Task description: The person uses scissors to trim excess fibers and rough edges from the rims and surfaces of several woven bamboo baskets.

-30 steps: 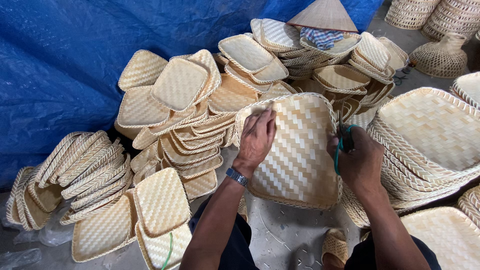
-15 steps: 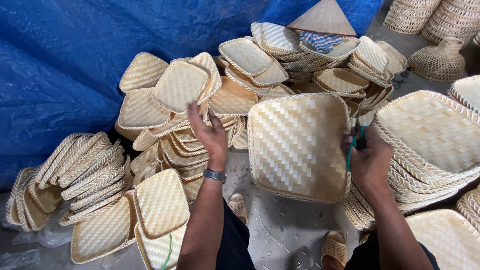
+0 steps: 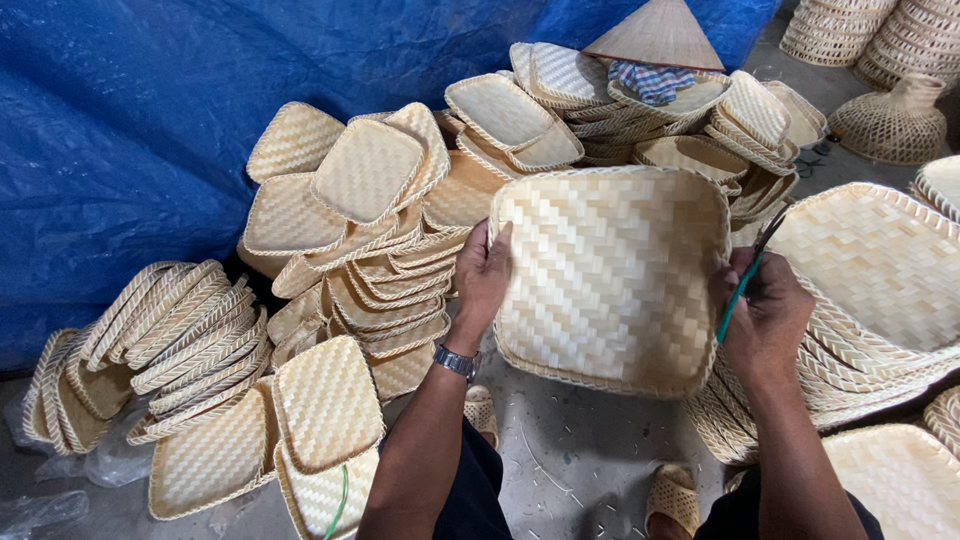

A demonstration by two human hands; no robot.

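The person held a large square woven tray (image 3: pixel 610 280) up in front of them, tilted so that its pale, herringbone-patterned underside faced the camera. The left hand (image 3: pixel 483 275) was closed on the tray's left rim, thumb across the weave and fingers curled out of sight behind the edge; a metal wristwatch (image 3: pixel 457 362) sat on that wrist. The right hand (image 3: pixel 765 315) was at the tray's right rim, wrapped around a slim green-handled tool (image 3: pixel 742 290) whose dark tip pointed up past the edge; whether those fingers also pinched the rim could not be told. Behind the tray, stacks of smaller woven trays (image 3: pixel 370 240) were heaped against a blue tarpaulin (image 3: pixel 150 120), and a conical straw hat (image 3: pixel 655 35) sat on top of the far stack with a checked cloth (image 3: pixel 650 80) just under it. To the right, touching the right forearm's side of the scene, rose a pile of large flat trays (image 3: pixel 880 270). On the left a row of trays stood on edge (image 3: pixel 150 340), with a few lying flat near it on the grey concrete floor (image 3: pixel 570 460). Round woven baskets (image 3: pixel 890 120) stood at the upper right. Two woven sandals (image 3: pixel 672 492) showed below the tray.
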